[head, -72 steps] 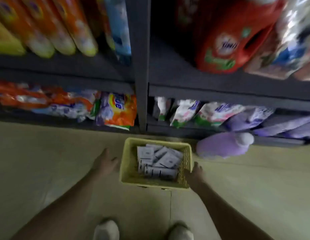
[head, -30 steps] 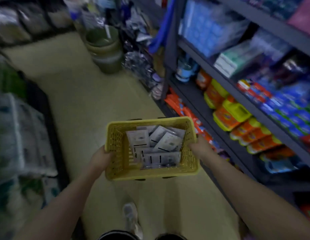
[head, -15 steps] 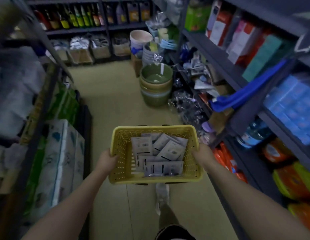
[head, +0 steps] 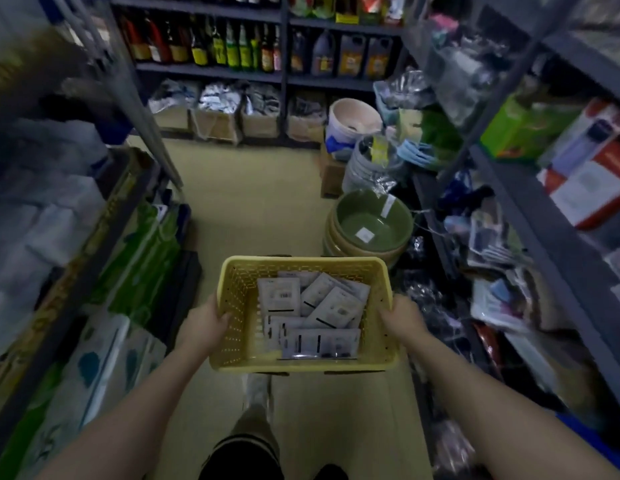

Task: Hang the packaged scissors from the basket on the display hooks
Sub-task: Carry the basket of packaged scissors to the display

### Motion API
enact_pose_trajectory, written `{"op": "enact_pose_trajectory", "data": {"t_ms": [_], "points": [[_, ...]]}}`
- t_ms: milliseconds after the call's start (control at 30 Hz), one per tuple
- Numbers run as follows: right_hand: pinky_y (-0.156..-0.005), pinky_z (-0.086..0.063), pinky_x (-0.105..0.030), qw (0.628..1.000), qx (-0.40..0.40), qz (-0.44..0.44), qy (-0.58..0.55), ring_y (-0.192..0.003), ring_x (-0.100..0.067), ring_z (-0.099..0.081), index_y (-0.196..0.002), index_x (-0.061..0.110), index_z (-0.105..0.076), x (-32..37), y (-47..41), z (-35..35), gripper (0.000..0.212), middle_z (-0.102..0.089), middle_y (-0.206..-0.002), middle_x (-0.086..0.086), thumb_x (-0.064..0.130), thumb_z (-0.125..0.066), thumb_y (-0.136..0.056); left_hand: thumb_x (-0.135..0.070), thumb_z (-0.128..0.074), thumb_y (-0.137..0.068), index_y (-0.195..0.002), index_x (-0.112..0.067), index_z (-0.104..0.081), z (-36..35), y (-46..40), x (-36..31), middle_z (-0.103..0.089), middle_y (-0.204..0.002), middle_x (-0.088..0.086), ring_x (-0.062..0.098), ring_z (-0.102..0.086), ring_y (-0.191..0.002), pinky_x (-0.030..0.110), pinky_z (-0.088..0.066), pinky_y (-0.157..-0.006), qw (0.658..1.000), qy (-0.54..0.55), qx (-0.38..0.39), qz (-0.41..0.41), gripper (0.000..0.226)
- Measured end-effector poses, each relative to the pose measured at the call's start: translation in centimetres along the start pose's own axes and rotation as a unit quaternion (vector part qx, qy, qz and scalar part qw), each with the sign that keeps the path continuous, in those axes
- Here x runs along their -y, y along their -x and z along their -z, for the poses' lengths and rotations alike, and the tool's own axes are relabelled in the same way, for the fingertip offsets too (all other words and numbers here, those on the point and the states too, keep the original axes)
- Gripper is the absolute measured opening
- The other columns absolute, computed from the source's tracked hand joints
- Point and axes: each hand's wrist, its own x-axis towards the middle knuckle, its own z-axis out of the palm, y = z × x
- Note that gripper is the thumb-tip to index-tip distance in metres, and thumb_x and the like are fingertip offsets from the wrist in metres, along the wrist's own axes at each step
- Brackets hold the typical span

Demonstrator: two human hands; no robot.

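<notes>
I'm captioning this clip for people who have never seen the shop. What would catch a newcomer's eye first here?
First, the yellow basket at centre, held at its sides by the left hand and right hand, with white packaged scissors piled inside. Next, the stacked green bowls on the floor just ahead to the right. Then the row of bottles on the far shelf at the aisle's end.

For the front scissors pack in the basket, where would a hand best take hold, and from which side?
Probably by its near long edge, coming down from above. The front pack lies flat on top of the pile, close to the basket's near wall. Both the left hand and right hand grip the basket sides, so one must let go.
</notes>
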Motion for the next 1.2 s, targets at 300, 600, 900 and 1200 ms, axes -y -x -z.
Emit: {"op": "enact_pose_trajectory", "data": {"t_ms": [300,600,900,1200], "points": [[-0.069,-0.047,-0.033,0.999,0.012,-0.011,-0.045,-0.081,-0.030,-0.061,-0.067,0.012,-0.055,16.4,-21.8,2.7,0.022,-0.064,-0.083,-0.014,0.011,-0.048,-0.088,-0.016,-0.051,-0.088,-0.114,-0.013,-0.052,8.5,-27.2,-9.2,-0.066,-0.105,0.012,0.028,-0.063,-0.092,0.041,-0.054,-0.079,0.999,0.018,0.022,-0.033,0.027],[-0.066,-0.047,-0.033,0.992,-0.040,-0.053,-0.108,-0.074,-0.029,-0.058,-0.067,0.011,-0.054,26.4,-44.5,8.0,0.022,-0.058,-0.072,-0.010,0.007,-0.048,-0.088,-0.013,-0.045,-0.091,-0.128,-0.006,-0.042,11.1,-52.7,-23.1,-0.060,-0.120,0.021,0.036,-0.058,-0.108,0.041,-0.048,-0.089,0.993,-0.007,0.082,-0.081,0.037],[-0.060,-0.039,-0.031,0.992,-0.042,-0.061,-0.100,-0.073,-0.028,-0.056,-0.082,0.004,-0.065,37.4,-68.5,16.3,0.017,-0.062,-0.083,-0.020,0.010,-0.050,-0.088,-0.011,-0.051,-0.086,-0.121,-0.007,-0.048,14.4,-77.3,-37.1,-0.062,-0.115,0.021,0.038,-0.059,-0.104,0.053,-0.048,-0.092,0.990,0.045,0.095,-0.091,0.035],[-0.060,-0.034,-0.029,0.980,-0.111,-0.124,-0.107,-0.066,-0.024,-0.048,-0.055,0.023,-0.037,43.3,-87.6,18.7,0.038,-0.045,-0.060,-0.003,0.018,-0.049,-0.090,-0.017,-0.053,-0.082,-0.101,-0.010,-0.061,14.1,-100.5,-49.1,-0.065,-0.096,0.011,0.029,-0.062,-0.090,0.035,-0.049,-0.080,0.967,-0.044,0.180,-0.178,0.022]]}}
